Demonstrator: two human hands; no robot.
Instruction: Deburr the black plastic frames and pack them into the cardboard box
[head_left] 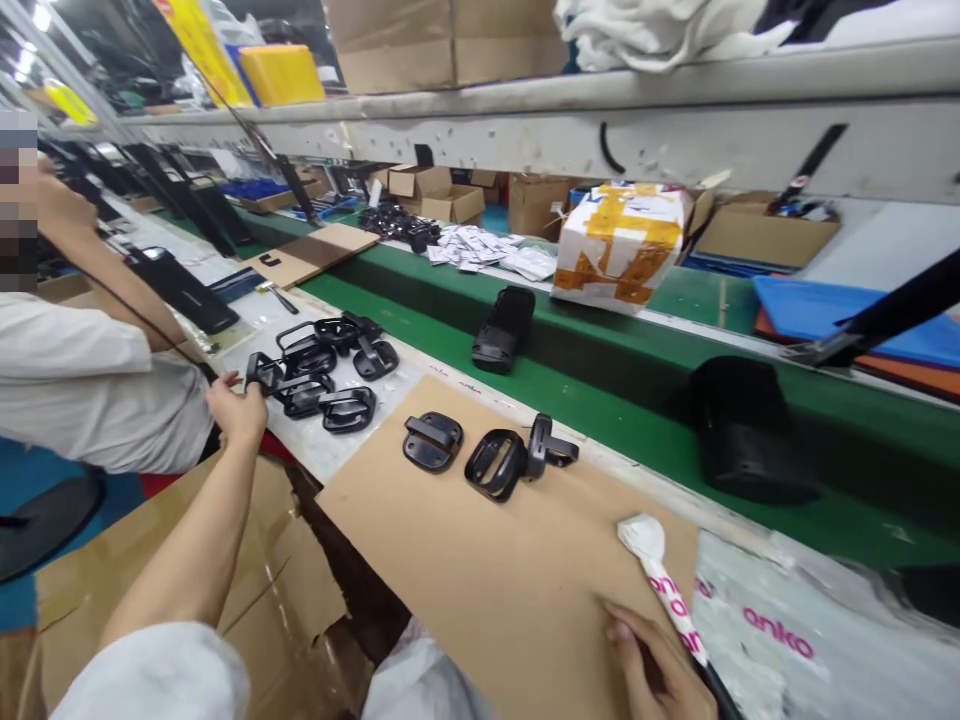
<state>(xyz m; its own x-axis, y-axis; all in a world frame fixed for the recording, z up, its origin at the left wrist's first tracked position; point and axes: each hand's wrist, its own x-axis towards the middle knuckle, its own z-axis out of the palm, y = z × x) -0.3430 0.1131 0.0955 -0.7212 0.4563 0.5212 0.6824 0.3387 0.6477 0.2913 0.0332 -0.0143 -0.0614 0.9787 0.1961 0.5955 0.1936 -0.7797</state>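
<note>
Two hands at the line: left hand [238,410], fingers loosely parted, holding nothing clearly, at the edge of black plastic brackets [304,365] on a white sheet [379,420], light, stiff pieces best taken by their loops; right hand [652,665] apparently closed around a white-wrapped tool [660,580].

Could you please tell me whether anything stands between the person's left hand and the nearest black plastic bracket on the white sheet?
Nothing visible stands in the way: the left hand is right beside the nearest matte black plastic bracket, which lies on the white sheet.
</note>
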